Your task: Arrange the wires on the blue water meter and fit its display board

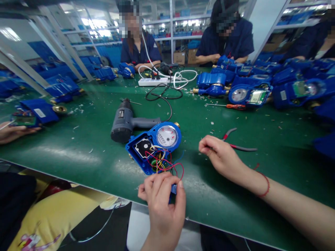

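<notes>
An opened blue water meter (153, 146) lies on the green table (78, 153) in front of me, its round dial up and red, yellow and blue wires spilling from its open housing. My left hand (163, 200) is closed on a small blue part at the near end of those wires. My right hand (221, 157) hovers to the right of the meter, fingers curled, right next to red-handled pliers (237, 144); I cannot tell whether it touches them.
A grey power drill (128, 122) lies just behind the meter. Farther back are a white power strip (153, 81), cables, a red screwdriver (230, 106) and piles of blue meters (251, 87). Two people sit across the table; another person's hand (13, 131) is at the left.
</notes>
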The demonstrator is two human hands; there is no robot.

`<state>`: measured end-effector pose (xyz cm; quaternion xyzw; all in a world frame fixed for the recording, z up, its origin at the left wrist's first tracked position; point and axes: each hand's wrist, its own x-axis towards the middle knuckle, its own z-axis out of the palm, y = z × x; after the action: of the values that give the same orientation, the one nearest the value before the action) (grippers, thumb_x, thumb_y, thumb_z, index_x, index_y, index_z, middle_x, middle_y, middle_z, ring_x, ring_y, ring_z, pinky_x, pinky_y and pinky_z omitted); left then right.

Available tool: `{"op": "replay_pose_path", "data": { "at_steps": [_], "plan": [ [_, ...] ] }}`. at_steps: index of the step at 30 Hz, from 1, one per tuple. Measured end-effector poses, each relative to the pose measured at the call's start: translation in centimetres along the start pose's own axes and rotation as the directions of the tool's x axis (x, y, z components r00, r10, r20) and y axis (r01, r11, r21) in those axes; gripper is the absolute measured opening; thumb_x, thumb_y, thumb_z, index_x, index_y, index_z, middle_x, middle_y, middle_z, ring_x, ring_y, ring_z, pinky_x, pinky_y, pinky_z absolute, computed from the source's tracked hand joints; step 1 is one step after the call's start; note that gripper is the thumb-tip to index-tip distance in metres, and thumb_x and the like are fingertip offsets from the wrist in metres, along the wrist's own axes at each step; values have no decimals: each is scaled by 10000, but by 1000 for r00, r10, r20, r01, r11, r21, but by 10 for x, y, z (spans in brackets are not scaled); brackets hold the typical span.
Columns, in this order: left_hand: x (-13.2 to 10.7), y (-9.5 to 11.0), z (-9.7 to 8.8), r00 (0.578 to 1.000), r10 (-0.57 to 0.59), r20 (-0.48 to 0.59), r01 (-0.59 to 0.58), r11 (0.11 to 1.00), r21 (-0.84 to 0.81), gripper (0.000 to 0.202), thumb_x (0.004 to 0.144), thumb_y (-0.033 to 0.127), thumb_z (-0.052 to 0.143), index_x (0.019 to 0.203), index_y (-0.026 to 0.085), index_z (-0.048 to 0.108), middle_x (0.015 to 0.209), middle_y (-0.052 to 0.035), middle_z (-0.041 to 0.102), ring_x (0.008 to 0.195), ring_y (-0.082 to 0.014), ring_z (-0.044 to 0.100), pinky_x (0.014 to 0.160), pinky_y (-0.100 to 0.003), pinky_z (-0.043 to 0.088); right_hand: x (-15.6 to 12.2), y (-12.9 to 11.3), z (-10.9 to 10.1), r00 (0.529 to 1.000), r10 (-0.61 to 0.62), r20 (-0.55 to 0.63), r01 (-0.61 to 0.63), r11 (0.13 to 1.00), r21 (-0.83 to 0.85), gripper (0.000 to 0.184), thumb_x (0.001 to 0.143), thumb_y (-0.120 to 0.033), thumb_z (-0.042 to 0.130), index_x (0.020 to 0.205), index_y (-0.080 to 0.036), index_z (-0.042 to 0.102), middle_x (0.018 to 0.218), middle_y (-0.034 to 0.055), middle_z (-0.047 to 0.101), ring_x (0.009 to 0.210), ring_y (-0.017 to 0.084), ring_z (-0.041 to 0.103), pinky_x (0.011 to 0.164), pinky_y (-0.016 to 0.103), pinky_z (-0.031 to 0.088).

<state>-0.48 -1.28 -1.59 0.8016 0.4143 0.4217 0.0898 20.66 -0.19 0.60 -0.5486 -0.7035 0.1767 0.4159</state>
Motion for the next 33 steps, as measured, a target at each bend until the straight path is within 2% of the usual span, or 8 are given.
{"op": "replay_pose_path", "data": {
  "at_steps": [4, 6, 9, 12, 20, 23, 27, 33],
  "plan": [
    [-1, 0, 0, 1000, -13, -10, 13, 1000, -1, 99, 834, 138, 617, 844, 234, 596, 854, -17, 631, 893, -233, 486, 798, -385, 282, 3, 1, -10, 995, 96, 3, -95, 992, -82, 315, 964, -257, 455, 659, -180, 465, 611, -10, 460, 573, 132, 410, 567, 279, 288],
    [-1, 0, 1, 1000, -12, -14, 12, 1000, -1, 98, 833, 141, 621, 850, 234, 598, 854, -17, 629, 892, -233, 488, 800, -386, 283, 1, -7, -6, 993, 100, 59, -96, 993, -69, 286, 947, -239, 470, 668, -177, 484, 616, -16, 468, 563, 123, 416, 553, 268, 304],
    [-1, -1, 2, 1000, -14, -20, 14, 1000, -11, 100, 831, 141, 626, 856, 234, 600, 856, -17, 626, 897, -231, 487, 798, -381, 291, -4, -26, 6, 970, 106, 221, -144, 976, 166, 57, 890, -154, 539, 904, -163, 594, 826, -3, 580, 712, 109, 524, 635, 222, 413],
    [0, -1, 1, 1000, -9, -21, 8, 1000, -22, 106, 830, 134, 627, 856, 232, 597, 850, -14, 621, 895, -226, 482, 788, -369, 299, -7, -37, 17, 936, 81, 342, -232, 874, 428, 83, 887, -202, 626, 958, -176, 661, 911, -4, 618, 803, 100, 569, 723, 208, 449],
    [1, 1, -2, 999, -29, 37, 32, 997, -67, 98, 849, 142, 603, 835, 238, 587, 857, -7, 618, 900, -225, 475, 797, -368, 287, -9, -36, 28, 971, 95, 221, -165, 931, 325, 107, 841, -109, 643, 755, -171, 630, 723, -46, 596, 668, 75, 519, 618, 186, 386],
    [1, 2, -6, 997, -48, 55, 53, 994, -99, 107, 857, 139, 578, 818, 239, 581, 843, -4, 611, 900, -226, 468, 788, -361, 282, -4, -26, 19, 985, 101, 141, -139, 946, 294, 148, 828, -87, 579, 705, -168, 599, 656, -45, 556, 606, 80, 492, 569, 193, 370],
    [-1, 0, -9, 997, -63, 52, 68, 991, -117, 132, 863, 124, 547, 794, 235, 564, 833, 0, 601, 900, -223, 462, 792, -358, 272, 3, -8, 3, 974, 228, -8, -217, 939, 268, 138, 875, -185, 524, 742, -170, 554, 617, -42, 509, 541, 92, 454, 510, 209, 358],
    [-2, -2, -8, 998, -50, 47, 55, 991, -121, 125, 859, 119, 575, 814, 235, 574, 841, 10, 606, 891, -204, 468, 803, -346, 282, -6, -26, 13, 969, 168, 180, -216, 931, 294, 266, 925, -283, 498, 719, -161, 614, 629, -23, 542, 574, 94, 475, 526, 208, 372]
  ]
}}
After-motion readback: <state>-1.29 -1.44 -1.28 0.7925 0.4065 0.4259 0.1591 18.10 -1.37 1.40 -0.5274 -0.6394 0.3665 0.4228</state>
